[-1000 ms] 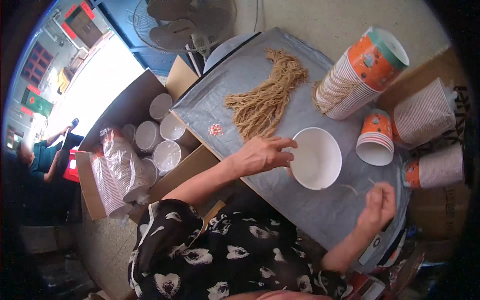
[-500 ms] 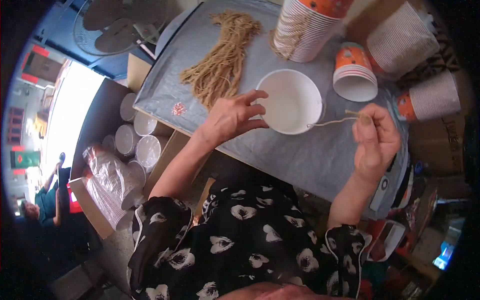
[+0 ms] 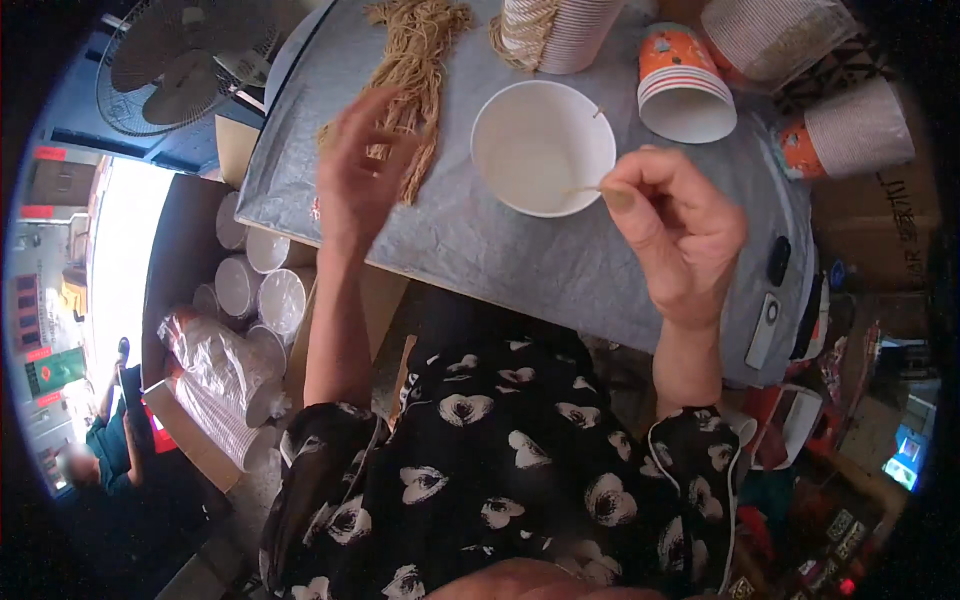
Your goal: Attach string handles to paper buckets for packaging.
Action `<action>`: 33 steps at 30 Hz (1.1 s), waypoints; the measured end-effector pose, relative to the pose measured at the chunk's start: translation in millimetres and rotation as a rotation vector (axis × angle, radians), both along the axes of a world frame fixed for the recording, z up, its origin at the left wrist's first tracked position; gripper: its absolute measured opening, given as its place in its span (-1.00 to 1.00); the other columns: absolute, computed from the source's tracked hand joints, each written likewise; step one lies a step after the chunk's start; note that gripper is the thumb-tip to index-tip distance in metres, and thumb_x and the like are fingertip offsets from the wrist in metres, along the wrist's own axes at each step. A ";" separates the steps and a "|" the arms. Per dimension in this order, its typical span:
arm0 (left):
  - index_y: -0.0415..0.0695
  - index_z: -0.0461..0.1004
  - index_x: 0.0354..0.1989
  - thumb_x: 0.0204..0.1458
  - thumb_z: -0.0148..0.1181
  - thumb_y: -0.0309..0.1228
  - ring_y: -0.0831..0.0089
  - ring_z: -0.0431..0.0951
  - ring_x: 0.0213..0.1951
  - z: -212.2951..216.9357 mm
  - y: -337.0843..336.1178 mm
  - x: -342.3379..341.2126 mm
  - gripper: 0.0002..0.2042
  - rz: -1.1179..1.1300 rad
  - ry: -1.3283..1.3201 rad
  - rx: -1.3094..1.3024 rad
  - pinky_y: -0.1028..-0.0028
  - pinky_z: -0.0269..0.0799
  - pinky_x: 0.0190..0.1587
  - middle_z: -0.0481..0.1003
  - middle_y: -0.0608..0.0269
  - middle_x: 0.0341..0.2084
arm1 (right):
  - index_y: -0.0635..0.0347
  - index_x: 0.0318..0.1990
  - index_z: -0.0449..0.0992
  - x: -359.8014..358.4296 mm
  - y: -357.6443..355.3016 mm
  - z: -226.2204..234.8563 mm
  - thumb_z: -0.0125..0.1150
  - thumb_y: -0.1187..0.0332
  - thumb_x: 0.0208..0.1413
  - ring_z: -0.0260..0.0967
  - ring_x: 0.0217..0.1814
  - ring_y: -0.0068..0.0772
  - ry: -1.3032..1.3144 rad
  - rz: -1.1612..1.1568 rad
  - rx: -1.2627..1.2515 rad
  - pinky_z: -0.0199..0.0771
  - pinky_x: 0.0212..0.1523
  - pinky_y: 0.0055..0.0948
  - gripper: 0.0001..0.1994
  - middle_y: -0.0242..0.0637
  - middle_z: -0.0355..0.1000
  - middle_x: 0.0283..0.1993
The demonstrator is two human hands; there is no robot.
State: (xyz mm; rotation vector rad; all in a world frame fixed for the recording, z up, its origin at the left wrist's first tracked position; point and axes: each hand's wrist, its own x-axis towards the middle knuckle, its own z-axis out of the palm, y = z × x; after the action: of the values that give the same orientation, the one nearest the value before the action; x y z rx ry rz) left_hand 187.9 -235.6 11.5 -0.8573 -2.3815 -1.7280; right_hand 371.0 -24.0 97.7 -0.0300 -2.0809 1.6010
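A white paper bucket [image 3: 535, 150] stands on the table with its open mouth toward me. My right hand [image 3: 680, 225] is at its right rim, thumb and forefinger pinched on a thin twine cord [image 3: 580, 189] whose short end shows against the bucket's inside. A small bit of cord [image 3: 599, 112] also shows at the upper right of the rim. My left hand [image 3: 365, 170], somewhat blurred, is raised over the bundle of tan twine cords [image 3: 415, 60]. Its fingers are apart and nothing shows in them.
Stacked paper buckets [image 3: 560, 35] and orange-printed ones [image 3: 685, 85] stand at the back right. A grey cover [image 3: 480, 255] lies over the table. On its right edge lie a white device [image 3: 764, 330] and a black object [image 3: 779, 260]. At left, a carton [image 3: 190, 420] holds bagged buckets.
My left hand has left the bucket's left rim and moved left to the twine bundle. My right hand has come left to the rim with the cord. The whole view has shifted.
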 end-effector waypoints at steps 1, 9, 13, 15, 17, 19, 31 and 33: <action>-0.08 0.51 0.12 0.07 0.27 -0.60 0.55 0.58 -0.20 -1.2 -7.0 -4.9 -0.60 0.006 0.032 0.008 0.59 0.56 -0.28 0.43 0.26 0.16 | 0.32 -0.24 0.54 -2.4 -2.4 0.1 0.26 0.46 0.20 0.31 -0.37 -0.75 -0.022 0.027 0.010 0.34 -0.31 -0.67 -0.91 -0.49 0.45 -0.39; 0.01 0.54 0.06 -0.02 0.39 -0.49 0.37 0.62 -0.18 -5.6 14.9 19.9 -0.59 -0.438 0.274 -0.299 0.47 0.62 -0.33 0.38 0.26 0.22 | 0.32 -0.24 0.50 -39.3 14.5 -50.9 0.18 0.47 0.20 0.34 -0.38 -0.71 -0.305 0.117 0.146 0.38 -0.36 -0.60 -0.91 -0.44 0.44 -0.44; -0.05 0.53 0.09 0.01 0.37 -0.50 0.47 0.60 -0.21 -5.4 5.8 18.7 -0.59 -0.316 0.074 -0.167 0.53 0.59 -0.31 0.44 0.18 0.13 | 0.32 -0.25 0.50 -34.7 12.9 -65.9 0.19 0.49 0.19 0.32 -0.39 -0.72 -0.317 0.092 0.172 0.37 -0.35 -0.60 -0.93 -0.43 0.44 -0.44; -0.15 0.51 0.10 0.03 0.35 -0.54 0.57 0.57 -0.26 -10.6 -4.0 10.7 -0.59 -0.219 -0.195 0.040 0.57 0.53 -0.34 0.47 0.22 0.08 | 0.33 -0.26 0.50 -27.7 13.0 -69.0 0.20 0.49 0.18 0.30 -0.41 -0.72 -0.221 -0.036 0.151 0.36 -0.34 -0.62 -0.92 -0.43 0.44 -0.45; -0.17 0.48 0.15 0.14 0.29 -0.46 0.67 0.48 -0.40 -12.2 -12.0 2.5 -0.62 -0.102 -0.401 0.274 0.66 0.35 -0.40 0.51 0.36 -0.17 | 0.33 -0.27 0.52 -19.3 14.3 -70.6 0.22 0.48 0.19 0.29 -0.42 -0.74 -0.191 -0.117 0.073 0.33 -0.35 -0.64 -0.92 -0.48 0.43 -0.45; -0.19 0.46 0.19 0.22 0.21 -0.35 0.74 0.27 -0.55 -8.0 -19.7 -10.6 -0.61 -0.026 -0.563 0.537 0.70 0.09 -0.51 0.39 0.53 -0.50 | 0.31 -0.26 0.54 -10.1 18.4 -72.0 0.24 0.48 0.19 0.27 -0.42 -0.78 -0.178 -0.189 0.008 0.29 -0.38 -0.68 -0.92 -0.53 0.40 -0.44; -0.25 0.47 0.04 0.24 0.14 -0.40 0.74 0.09 -0.65 44.3 -50.0 -70.0 -0.74 0.006 -0.497 0.962 0.63 -0.06 -0.62 0.18 0.57 -0.64 | 0.29 -0.29 0.51 9.9 19.1 -77.8 0.23 0.43 0.21 0.20 -0.50 -0.78 -0.138 -0.240 -0.101 0.14 -0.49 -0.69 -0.90 -0.54 0.34 -0.51; -0.19 0.46 0.01 0.24 0.12 -0.41 0.74 0.10 -0.66 44.2 -59.9 -83.0 -0.78 -0.065 -0.558 1.084 0.65 -0.04 -0.63 0.18 0.56 -0.64 | 0.28 -0.29 0.52 9.2 20.3 -80.9 0.23 0.43 0.22 0.19 -0.50 -0.78 -0.110 -0.205 -0.122 0.13 -0.49 -0.69 -0.90 -0.54 0.34 -0.51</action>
State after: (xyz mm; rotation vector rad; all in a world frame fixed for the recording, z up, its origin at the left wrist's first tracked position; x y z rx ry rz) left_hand 104.9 -295.6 55.7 -0.2773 -1.1363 -3.0163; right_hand 380.2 -3.7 16.8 -0.3688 -1.9845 1.6290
